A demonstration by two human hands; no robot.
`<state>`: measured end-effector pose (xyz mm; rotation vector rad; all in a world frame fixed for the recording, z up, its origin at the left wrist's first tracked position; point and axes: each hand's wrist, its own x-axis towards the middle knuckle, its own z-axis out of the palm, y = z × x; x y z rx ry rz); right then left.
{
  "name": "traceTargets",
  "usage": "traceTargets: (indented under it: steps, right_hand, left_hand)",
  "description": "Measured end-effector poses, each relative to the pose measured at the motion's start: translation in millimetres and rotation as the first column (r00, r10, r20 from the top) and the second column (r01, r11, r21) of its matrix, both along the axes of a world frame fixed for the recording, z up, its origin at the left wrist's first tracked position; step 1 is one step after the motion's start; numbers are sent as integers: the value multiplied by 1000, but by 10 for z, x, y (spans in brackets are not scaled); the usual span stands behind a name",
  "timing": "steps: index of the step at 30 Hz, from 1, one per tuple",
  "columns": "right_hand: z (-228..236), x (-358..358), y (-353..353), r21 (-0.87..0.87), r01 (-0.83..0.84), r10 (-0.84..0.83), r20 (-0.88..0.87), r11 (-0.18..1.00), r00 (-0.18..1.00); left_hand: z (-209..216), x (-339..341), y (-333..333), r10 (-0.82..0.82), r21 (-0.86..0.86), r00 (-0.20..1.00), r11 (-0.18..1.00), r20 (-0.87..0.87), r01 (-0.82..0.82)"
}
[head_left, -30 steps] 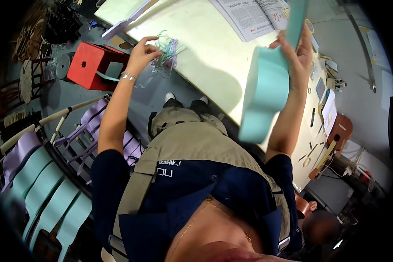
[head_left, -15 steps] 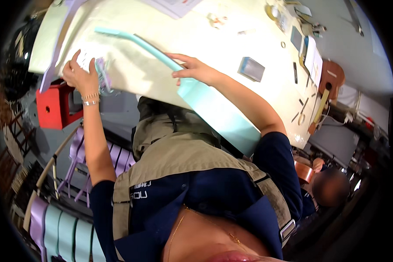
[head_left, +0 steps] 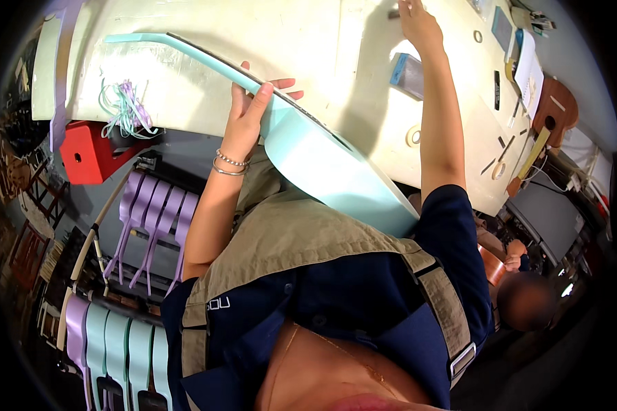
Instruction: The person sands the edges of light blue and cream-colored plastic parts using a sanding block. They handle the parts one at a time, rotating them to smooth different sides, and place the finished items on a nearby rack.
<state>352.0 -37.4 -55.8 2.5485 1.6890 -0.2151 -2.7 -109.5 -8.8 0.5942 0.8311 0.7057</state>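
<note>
Before your apron (head_left: 308, 220), at twelve o'clock, the turquoise guitar (head_left: 336, 171) should handle light, stiff, slick and easily scratched; hold its neck (head_left: 219, 68) low down. Your left hand (head_left: 248, 113) wraps there at eleven, fingers part-spread. Farther, at one, beyond a blue block (head_left: 408, 77), your right hand (head_left: 424, 31) leaves view at its fingertips; its hold can't be told.

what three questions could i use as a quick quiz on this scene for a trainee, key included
1. Which grip holds the turquoise instrument?

2. What colour is the box-shaped object just below the tangled strips in the picture?
a) yellow
b) red
c) white

3. True or false: in the picture, the tangled strips lie left of the blue-and-grey block.

Key:
1. The left grip; the right grip is stretched out over the table.
2. b
3. True
</note>
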Motion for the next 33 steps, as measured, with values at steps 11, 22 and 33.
traceTargets:
  steps: [11,22,33]
  right_hand:
    - [362,-191,82,-93,340,-351,-154,936,924]
    - [635,-645,92,184,386,-67,-831,904,553]
    - [755,-2294,655,343,-207,358,-933,916,39]
  left_hand:
    - [-16,-46,-20,-37,83,991,996,126,27]
    - [-31,79,-162,132,47,988,990,79,-136]
    - [-8,45,-139,111,129,990,984,84,-121]
